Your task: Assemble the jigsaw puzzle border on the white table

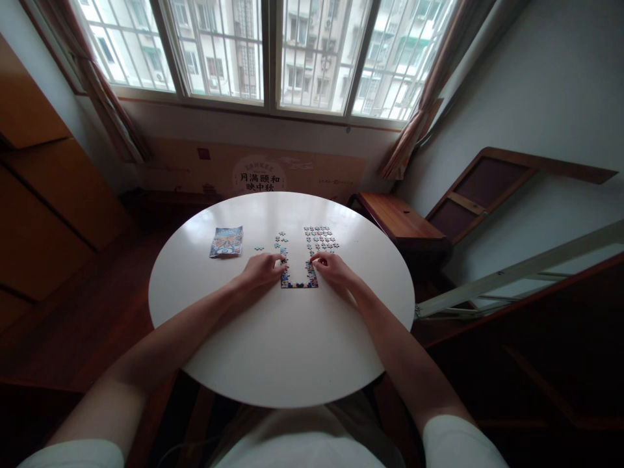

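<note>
A partly built jigsaw frame (298, 283) lies on the round white table (273, 351), its bottom edge and both side strips joined. My left hand (263, 268) rests at the frame's left strip, fingers curled and pinched at a small piece. My right hand (333, 267) sits at the right strip, its fingers pinched on the edge pieces there. Loose puzzle pieces (320, 238) are spread in rows just beyond my right hand. A few more loose pieces (279, 241) lie beyond my left hand.
A small printed picture card (227, 241) lies on the table's left side, with a single piece (259, 247) beside it. A wooden bench (397, 220) stands right of the table, a wooden cabinet (43, 195) at left, and barred windows (263, 52) behind.
</note>
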Demonstrator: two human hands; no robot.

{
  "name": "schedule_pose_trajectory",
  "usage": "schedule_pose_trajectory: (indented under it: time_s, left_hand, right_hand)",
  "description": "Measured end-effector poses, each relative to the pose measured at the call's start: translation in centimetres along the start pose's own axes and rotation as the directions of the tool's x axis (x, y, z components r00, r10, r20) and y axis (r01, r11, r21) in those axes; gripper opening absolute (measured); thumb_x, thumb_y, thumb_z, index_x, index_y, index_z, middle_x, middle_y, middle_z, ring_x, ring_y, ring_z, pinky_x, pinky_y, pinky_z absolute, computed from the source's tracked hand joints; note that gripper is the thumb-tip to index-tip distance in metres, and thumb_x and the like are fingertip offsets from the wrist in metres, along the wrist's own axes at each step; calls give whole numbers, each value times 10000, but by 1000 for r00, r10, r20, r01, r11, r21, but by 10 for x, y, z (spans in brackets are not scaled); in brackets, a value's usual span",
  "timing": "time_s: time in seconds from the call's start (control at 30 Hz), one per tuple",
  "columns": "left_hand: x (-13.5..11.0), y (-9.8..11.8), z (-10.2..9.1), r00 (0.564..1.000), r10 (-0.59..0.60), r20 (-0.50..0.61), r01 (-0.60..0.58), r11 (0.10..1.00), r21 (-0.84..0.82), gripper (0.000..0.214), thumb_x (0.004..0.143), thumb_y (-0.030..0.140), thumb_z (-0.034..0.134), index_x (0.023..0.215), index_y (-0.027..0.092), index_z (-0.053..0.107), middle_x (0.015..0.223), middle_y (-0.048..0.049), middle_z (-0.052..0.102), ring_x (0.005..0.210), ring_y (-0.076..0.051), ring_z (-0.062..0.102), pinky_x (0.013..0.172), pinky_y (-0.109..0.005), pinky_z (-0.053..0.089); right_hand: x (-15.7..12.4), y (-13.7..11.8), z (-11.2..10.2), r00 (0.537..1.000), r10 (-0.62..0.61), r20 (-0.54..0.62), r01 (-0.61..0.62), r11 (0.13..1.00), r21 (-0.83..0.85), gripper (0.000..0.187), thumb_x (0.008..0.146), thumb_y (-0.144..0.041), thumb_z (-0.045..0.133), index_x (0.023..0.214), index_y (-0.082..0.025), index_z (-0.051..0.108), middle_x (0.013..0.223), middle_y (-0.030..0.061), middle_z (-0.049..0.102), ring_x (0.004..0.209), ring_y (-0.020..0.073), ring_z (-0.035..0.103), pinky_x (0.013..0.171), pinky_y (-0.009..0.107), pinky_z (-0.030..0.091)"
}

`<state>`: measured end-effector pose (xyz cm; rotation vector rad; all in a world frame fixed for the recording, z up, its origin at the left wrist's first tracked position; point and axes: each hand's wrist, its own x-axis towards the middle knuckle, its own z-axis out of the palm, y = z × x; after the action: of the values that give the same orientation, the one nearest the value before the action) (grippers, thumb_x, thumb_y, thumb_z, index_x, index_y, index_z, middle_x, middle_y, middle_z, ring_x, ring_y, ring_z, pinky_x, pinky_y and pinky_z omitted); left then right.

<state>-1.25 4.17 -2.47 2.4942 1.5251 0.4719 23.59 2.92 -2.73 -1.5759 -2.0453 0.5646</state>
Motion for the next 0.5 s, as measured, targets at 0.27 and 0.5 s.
schedule_pose_trajectory:
  time_s: [0.27,0.5]
  left_hand:
    - [1,-2,-1,1000,13,13,-13,1000,-2,421,854,483,497,1151,242,673,739,-27,695,683,-178,625,612,-236,377]
    - [1,-2,0,1000,13,5,-13,1000,-6,418,848,480,506,1146,242,677,722,-24,688,688,-180,628,609,-236,374]
  right_hand:
    - [-1,-5,-1,1000,9,6,-9,1000,-12,267,817,-244,518,989,-172,709,726,10,628,636,115,504,643,229,363]
    - [1,1,1,1000,-3,-4,3,1000,-6,258,812,-250,528,980,-176,709,732,9,633,639,114,513,633,224,362]
